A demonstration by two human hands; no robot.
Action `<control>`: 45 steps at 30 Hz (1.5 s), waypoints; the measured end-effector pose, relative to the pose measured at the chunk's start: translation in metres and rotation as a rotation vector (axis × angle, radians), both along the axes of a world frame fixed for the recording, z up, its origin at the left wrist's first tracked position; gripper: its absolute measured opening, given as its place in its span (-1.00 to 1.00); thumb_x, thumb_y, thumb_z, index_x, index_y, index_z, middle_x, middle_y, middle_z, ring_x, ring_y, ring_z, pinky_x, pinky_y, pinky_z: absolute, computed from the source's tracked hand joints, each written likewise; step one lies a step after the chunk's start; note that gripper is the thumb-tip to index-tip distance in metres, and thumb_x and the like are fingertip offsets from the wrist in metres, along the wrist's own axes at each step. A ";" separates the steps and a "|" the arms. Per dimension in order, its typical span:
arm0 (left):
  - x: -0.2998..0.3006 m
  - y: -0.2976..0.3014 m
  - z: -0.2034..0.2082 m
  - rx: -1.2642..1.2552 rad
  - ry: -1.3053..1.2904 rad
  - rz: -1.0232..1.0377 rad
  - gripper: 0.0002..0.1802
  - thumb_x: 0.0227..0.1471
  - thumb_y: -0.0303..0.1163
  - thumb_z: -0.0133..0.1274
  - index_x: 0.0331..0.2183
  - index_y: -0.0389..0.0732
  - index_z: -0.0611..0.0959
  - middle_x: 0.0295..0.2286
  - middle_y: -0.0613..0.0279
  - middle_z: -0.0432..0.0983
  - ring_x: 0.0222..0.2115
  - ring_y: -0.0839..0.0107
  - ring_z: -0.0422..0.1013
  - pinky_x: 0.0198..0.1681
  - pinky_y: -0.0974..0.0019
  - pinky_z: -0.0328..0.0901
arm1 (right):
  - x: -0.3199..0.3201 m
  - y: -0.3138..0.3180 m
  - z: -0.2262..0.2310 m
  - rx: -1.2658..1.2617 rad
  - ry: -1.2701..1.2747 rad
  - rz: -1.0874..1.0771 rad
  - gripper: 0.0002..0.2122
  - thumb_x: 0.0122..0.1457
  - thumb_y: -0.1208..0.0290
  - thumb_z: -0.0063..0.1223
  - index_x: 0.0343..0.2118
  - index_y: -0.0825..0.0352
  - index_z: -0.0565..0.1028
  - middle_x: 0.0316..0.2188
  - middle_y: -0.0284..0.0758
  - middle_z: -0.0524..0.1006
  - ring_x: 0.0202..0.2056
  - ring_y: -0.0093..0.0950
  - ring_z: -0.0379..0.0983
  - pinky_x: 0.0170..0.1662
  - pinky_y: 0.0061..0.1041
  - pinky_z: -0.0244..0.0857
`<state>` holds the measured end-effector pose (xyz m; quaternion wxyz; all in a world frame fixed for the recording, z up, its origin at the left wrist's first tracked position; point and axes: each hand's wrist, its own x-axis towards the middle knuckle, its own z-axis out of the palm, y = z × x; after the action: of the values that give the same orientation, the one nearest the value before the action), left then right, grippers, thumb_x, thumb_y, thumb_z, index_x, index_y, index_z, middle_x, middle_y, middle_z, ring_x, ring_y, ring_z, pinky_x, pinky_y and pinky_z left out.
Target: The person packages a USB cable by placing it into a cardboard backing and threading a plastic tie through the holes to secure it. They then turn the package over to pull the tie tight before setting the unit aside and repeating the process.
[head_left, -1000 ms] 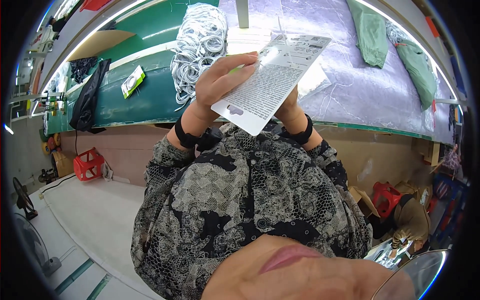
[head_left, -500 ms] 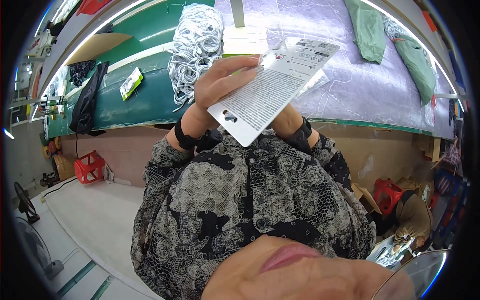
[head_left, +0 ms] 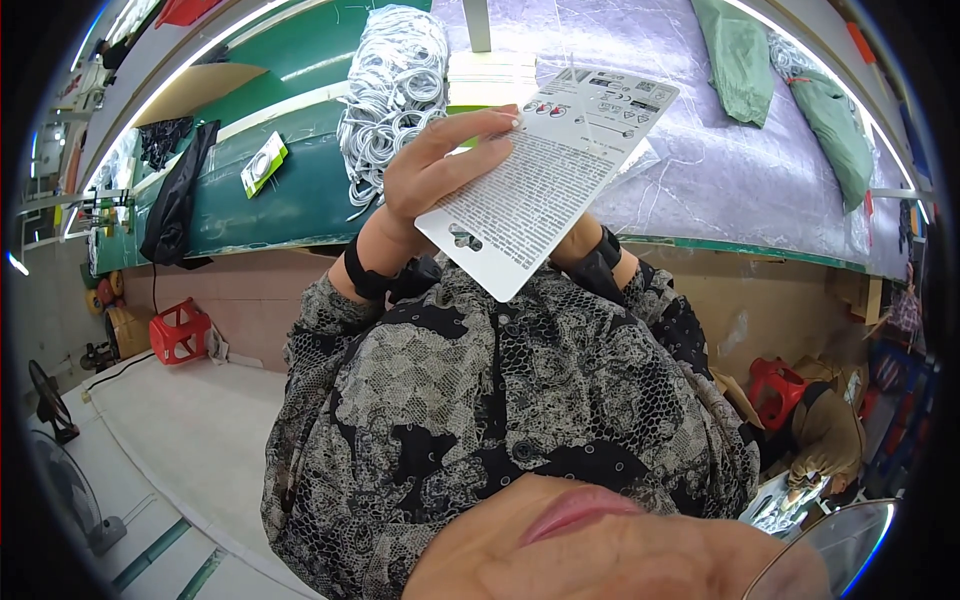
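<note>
A white hang card (head_left: 540,190), its face crowded with small print and symbols, is held up tilted over the table edge. My left hand (head_left: 445,165) grips its left edge, with fingers laid over the printed face. The card's hang hole is at the end nearest my chest. My right hand (head_left: 578,240) is behind the card's lower right side; only the part near the wrist shows, and its fingers are hidden. Beyond my left hand lies a heap of coiled white cables (head_left: 395,110). A stack of pale cards with green edges (head_left: 492,80) sits behind the held card.
On the green mat at left lies a carded white cable (head_left: 263,165), with a black bag (head_left: 178,205) farther left. Green bags (head_left: 735,65) rest at the far right. A red stool (head_left: 180,333) stands below left. Another person (head_left: 825,440) is at lower right.
The card has tilted slightly, its near corner moving a little toward my chest. The glare on its far part has faded, so the symbols show more clearly. My left hand keeps its grip.
</note>
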<state>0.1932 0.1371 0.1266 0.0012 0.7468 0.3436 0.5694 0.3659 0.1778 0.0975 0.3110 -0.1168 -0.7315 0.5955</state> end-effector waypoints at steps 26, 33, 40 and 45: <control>0.002 -0.007 0.009 -0.064 0.019 0.030 -0.65 -0.19 -0.50 0.17 -0.24 -0.30 0.55 -0.28 -0.01 0.51 -0.29 0.21 0.50 -0.30 0.34 0.43 | 0.017 0.014 -0.020 -0.786 0.664 -0.003 -0.79 0.23 0.48 -0.19 -0.09 0.38 0.30 -0.21 -0.18 0.46 -0.25 -0.44 0.46 -0.13 -0.41 0.34; 0.007 -0.012 -0.030 -0.436 -0.554 0.081 -0.70 -0.07 -0.59 0.11 -0.20 -0.33 0.51 -0.29 0.10 0.52 -0.35 0.38 0.47 -0.27 0.40 0.39 | 0.010 0.012 0.026 -0.125 0.317 -0.395 -0.76 0.09 0.60 0.04 -0.16 0.38 0.37 -0.41 -0.32 0.51 -0.44 -0.54 0.45 -0.37 -0.60 0.35; 0.007 -0.009 -0.028 -0.521 -0.936 -0.014 -0.70 -0.06 -0.65 0.08 -0.20 -0.34 0.51 -0.29 0.19 0.51 -0.31 0.46 0.44 -0.24 0.43 0.36 | 0.000 0.021 0.039 0.550 0.114 -0.576 -0.86 -0.06 0.68 0.14 -0.39 0.42 0.51 -0.54 -0.31 0.49 -0.54 -0.58 0.41 -0.49 -0.66 0.28; 0.006 -0.012 -0.034 -0.490 -0.870 0.003 -0.71 -0.07 -0.64 0.09 -0.21 -0.34 0.51 -0.31 0.20 0.52 -0.32 0.47 0.44 -0.24 0.44 0.34 | -0.001 0.022 0.036 0.570 0.052 -0.555 -0.87 -0.07 0.68 0.15 -0.40 0.42 0.52 -0.54 -0.31 0.49 -0.57 -0.57 0.41 -0.52 -0.65 0.28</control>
<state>0.1993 0.1247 0.0925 0.3191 0.4175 0.4361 0.7305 0.3652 0.1998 0.1339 0.4982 -0.2038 -0.8001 0.2647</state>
